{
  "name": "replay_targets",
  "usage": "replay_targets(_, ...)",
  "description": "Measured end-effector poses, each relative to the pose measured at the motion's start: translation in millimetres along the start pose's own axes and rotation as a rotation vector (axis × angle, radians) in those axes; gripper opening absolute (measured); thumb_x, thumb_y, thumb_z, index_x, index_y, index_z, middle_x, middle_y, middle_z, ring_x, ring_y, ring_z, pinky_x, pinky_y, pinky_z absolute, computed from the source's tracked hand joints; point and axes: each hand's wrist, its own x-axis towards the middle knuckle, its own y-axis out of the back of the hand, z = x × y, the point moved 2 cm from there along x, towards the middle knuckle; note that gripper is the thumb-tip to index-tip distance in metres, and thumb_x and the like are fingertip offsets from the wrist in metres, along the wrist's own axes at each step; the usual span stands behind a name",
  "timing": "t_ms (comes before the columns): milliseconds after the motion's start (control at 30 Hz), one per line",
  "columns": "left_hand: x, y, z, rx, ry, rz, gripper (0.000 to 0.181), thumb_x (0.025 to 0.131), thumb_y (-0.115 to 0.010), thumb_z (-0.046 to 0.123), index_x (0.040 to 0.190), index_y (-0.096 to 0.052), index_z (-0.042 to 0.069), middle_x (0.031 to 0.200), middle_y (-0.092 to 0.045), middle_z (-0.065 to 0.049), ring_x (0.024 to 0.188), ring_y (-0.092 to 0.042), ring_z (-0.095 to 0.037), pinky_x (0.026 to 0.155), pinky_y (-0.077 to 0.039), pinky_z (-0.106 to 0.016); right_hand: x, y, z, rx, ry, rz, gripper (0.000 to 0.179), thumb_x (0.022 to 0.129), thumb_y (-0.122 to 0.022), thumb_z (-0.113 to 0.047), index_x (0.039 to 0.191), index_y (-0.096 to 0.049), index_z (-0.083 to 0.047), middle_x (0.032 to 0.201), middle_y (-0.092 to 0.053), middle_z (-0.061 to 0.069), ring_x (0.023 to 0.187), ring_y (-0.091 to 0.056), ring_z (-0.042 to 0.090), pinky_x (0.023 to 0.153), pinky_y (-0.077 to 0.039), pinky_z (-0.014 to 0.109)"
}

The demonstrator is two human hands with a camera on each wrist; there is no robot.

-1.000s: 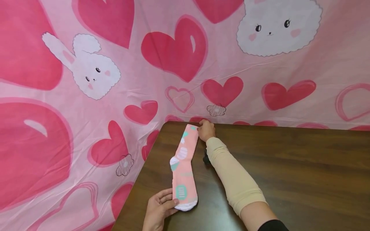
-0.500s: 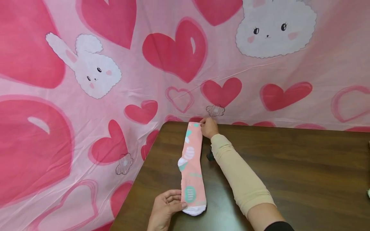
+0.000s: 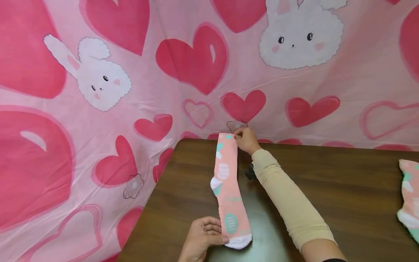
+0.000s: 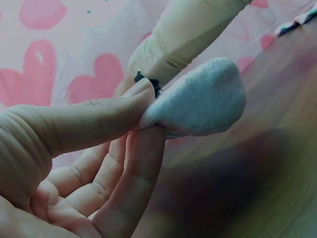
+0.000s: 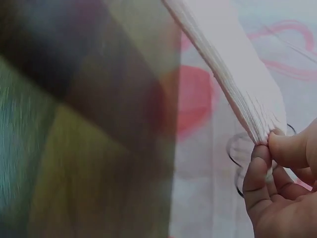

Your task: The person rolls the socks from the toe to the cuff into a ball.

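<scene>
A pink sock [image 3: 228, 189] with white heel and toe and green and white patches is stretched lengthwise between both hands. My left hand [image 3: 203, 236] pinches its toe end between thumb and fingers; in the left wrist view the white toe [image 4: 208, 101] sticks out past the fingertips, above the table. At the far end, my right hand [image 3: 247, 140] pinches the cuff's right corner. The right wrist view has the ribbed cuff edge [image 5: 242, 99] gathered between thumb and forefinger [image 5: 260, 158]. A beige sleeve covers the right forearm.
Another sock [image 3: 410, 198] of the same pattern lies at the right edge of the head view. The brown wooden table [image 3: 311, 182] meets a pink cloth backdrop [image 3: 203, 54] with hearts and rabbits at its back and left.
Both hands have carried the sock to the right, its cuff end rising a little in the head view. A second sock has come into view at the right edge.
</scene>
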Motion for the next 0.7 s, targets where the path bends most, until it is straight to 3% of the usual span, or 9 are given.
replay_targets(267,6.2,-36.3,-5.7,0.027,0.001,-0.111,0.032,0.068,-0.076,-0.023,0.091,-0.062,-0.006,0.08,-0.063,-0.007,0.072,-0.064,-0.015,0.067,-0.057,-0.026,-17.2,45.4,5.7,-0.045,-0.005,0.036,0.013,0.094,-0.062,-0.003,0.098,-0.073,0.002,0.092,-0.068,0.018,0.082,-0.059,0.03,0.071,-0.048,0.038)
replay_targets(700,16.2,-104.3,-26.3,-0.014,0.05,-0.319,0.031,0.07,-0.075,-0.022,0.086,-0.06,0.0,0.079,-0.064,-0.007,0.071,-0.068,-0.015,0.065,-0.056,-0.025,-52.4,117.2,28.7,-0.146,-0.04,0.087,0.014,0.094,-0.06,-0.002,0.098,-0.072,0.003,0.09,-0.069,0.017,0.082,-0.058,0.031,0.07,-0.046,0.037)
